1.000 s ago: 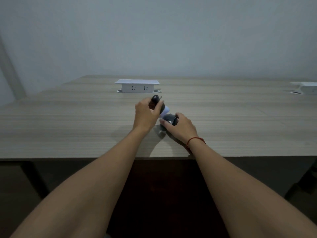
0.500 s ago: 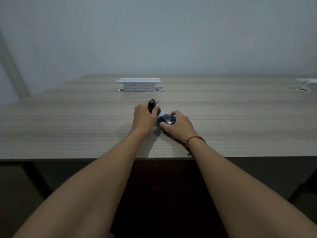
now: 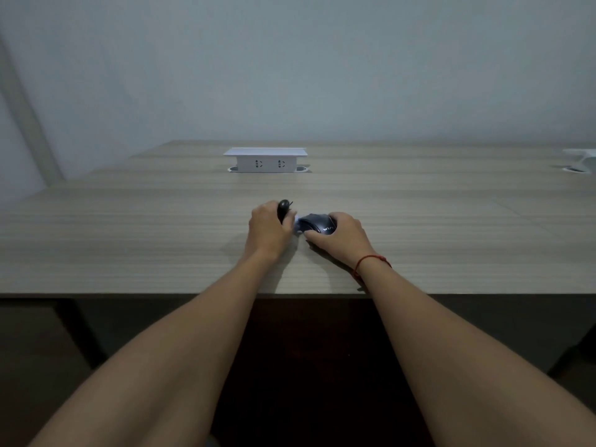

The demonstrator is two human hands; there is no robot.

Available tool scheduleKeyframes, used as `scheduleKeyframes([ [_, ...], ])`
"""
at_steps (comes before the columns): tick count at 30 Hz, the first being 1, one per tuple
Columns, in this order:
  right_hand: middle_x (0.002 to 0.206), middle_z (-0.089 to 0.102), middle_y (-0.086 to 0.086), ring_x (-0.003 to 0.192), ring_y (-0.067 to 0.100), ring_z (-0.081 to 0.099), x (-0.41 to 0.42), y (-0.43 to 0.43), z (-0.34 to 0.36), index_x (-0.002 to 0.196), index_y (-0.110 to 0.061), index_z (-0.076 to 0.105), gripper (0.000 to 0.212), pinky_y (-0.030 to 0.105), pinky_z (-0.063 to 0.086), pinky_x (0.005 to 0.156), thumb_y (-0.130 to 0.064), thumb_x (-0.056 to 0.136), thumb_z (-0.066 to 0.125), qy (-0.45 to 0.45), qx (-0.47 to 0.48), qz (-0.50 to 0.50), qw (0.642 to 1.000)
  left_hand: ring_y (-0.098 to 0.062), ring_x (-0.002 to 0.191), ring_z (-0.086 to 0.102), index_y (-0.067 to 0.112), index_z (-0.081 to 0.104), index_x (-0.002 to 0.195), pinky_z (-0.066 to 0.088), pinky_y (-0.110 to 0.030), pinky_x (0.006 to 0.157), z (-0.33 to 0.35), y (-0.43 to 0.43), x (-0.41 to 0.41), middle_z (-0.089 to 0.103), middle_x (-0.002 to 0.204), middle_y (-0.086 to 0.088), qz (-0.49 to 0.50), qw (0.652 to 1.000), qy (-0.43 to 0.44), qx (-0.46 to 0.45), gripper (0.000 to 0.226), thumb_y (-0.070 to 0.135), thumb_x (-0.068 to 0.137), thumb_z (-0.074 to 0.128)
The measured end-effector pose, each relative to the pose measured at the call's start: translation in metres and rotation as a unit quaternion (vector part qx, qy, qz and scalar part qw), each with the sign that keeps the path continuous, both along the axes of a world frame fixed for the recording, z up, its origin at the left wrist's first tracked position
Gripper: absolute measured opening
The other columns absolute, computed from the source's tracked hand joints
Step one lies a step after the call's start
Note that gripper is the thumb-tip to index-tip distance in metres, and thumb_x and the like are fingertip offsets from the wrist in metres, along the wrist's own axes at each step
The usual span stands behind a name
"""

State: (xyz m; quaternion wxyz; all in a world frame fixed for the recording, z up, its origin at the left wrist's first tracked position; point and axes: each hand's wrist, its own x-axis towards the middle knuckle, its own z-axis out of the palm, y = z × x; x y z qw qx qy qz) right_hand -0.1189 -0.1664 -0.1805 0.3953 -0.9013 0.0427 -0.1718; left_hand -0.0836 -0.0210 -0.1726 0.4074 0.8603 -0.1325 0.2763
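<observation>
Wood-grain bench [image 3: 129, 246] runs wide to both sides, its near edge crossing under both forearms. Broad stretches of its top lie left and right of the hands. A white socket box [image 3: 266, 162] stands well behind them toward the wall, and a second white fitting [image 3: 580, 158] sits at the far right. The hands meet near the front middle. The left hand [image 3: 267, 229] stands on its side, fingers curled round a small dark oval piece [image 3: 283, 208] that pokes up above the knuckles. The right hand [image 3: 342, 238], a red string [image 3: 371, 261] at its wrist, lies low, fingers gripping a dark mouse [image 3: 317, 224] on the bench. A pale scrap [image 3: 298, 221] shows between them; I cannot tell what it is.
</observation>
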Motion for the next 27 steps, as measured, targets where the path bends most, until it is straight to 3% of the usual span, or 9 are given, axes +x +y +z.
scheduleKeyframes([
  [3, 0.096, 0.067, 0.002, 0.083, 0.016, 0.062, -0.001, 0.000, 0.001, 0.106, -0.014, 0.065, 0.045, 0.026, 0.051, 0.068, -0.039, 0.071, 0.076, -0.006, 0.001, 0.005, 1.000, -0.020, 0.072, 0.056, 0.002, 0.064, 0.083, 0.047, -0.031, 0.066, 0.007, 0.004, 0.003, 0.062, 0.080, -0.010, -0.004, 1.000, -0.018, 0.006, 0.029, 0.029, 0.092, 0.059],
  [7, 0.086, 0.063, 0.001, 0.071, 0.012, 0.056, -0.001, -0.001, 0.002, 0.095, -0.013, 0.064, 0.030, 0.018, 0.037, 0.057, -0.031, 0.076, 0.077, -0.005, -0.017, 0.034, 0.999, -0.013, 0.061, 0.050, 0.006, 0.060, 0.075, 0.039, -0.011, 0.058, 0.025, -0.007, -0.008, 0.056, 0.066, 0.000, -0.048, 0.995, -0.081, -0.042, 0.029, 0.030, 0.092, 0.060],
  [9, 0.087, 0.065, 0.005, 0.073, 0.016, 0.057, -0.001, -0.001, 0.001, 0.093, -0.011, 0.066, 0.031, 0.019, 0.035, 0.056, -0.033, 0.075, 0.079, -0.017, -0.013, 0.034, 0.999, -0.017, 0.067, 0.053, 0.004, 0.063, 0.081, 0.043, -0.019, 0.063, 0.021, -0.012, -0.005, 0.060, 0.073, -0.004, -0.054, 0.997, -0.061, -0.014, 0.030, 0.031, 0.092, 0.059],
  [13, 0.099, 0.064, 0.003, 0.086, 0.016, 0.057, -0.003, -0.005, 0.001, 0.110, -0.010, 0.066, 0.046, 0.014, 0.036, 0.060, -0.035, 0.075, 0.081, -0.029, 0.000, 0.044, 0.999, -0.028, 0.083, 0.060, -0.001, 0.064, 0.094, 0.053, -0.038, 0.079, 0.008, 0.006, 0.013, 0.065, 0.093, -0.016, 0.022, 0.999, 0.041, 0.006, 0.031, 0.030, 0.094, 0.057],
  [17, 0.106, 0.062, 0.001, 0.094, 0.015, 0.058, -0.005, -0.008, 0.001, 0.119, -0.010, 0.061, 0.058, 0.016, 0.040, 0.070, -0.034, 0.072, 0.084, -0.028, 0.023, 0.041, 0.998, -0.028, 0.082, 0.061, 0.001, 0.065, 0.089, 0.051, -0.036, 0.075, 0.025, 0.008, 0.015, 0.065, 0.090, -0.016, 0.010, 1.000, 0.024, -0.011, 0.032, 0.032, 0.093, 0.057],
  [20, 0.105, 0.062, 0.000, 0.093, 0.014, 0.058, -0.004, -0.008, 0.001, 0.117, -0.011, 0.061, 0.057, 0.015, 0.041, 0.068, -0.033, 0.070, 0.085, -0.022, 0.042, 0.044, 0.998, -0.023, 0.072, 0.054, 0.003, 0.063, 0.082, 0.038, -0.027, 0.066, 0.043, -0.011, 0.010, 0.059, 0.077, -0.009, -0.031, 0.999, -0.016, -0.042, 0.031, 0.031, 0.093, 0.057],
  [24, 0.106, 0.060, 0.000, 0.091, 0.012, 0.056, -0.005, -0.008, 0.001, 0.118, -0.011, 0.060, 0.055, 0.012, 0.039, 0.065, -0.031, 0.073, 0.084, -0.017, 0.040, 0.052, 0.998, -0.029, 0.083, 0.060, -0.002, 0.062, 0.095, 0.049, -0.036, 0.074, 0.028, -0.018, 0.018, 0.065, 0.092, -0.016, -0.030, 0.998, 0.029, 0.036, 0.033, 0.030, 0.094, 0.056],
  [27, 0.107, 0.062, 0.001, 0.094, 0.014, 0.057, -0.004, -0.008, 0.001, 0.120, -0.010, 0.061, 0.056, 0.011, 0.038, 0.066, -0.031, 0.073, 0.084, -0.030, 0.037, 0.048, 0.998, -0.031, 0.086, 0.059, -0.002, 0.062, 0.100, 0.046, -0.036, 0.074, 0.019, 0.000, 0.026, 0.063, 0.100, -0.022, 0.009, 0.994, 0.061, 0.085, 0.032, 0.029, 0.094, 0.055],
])
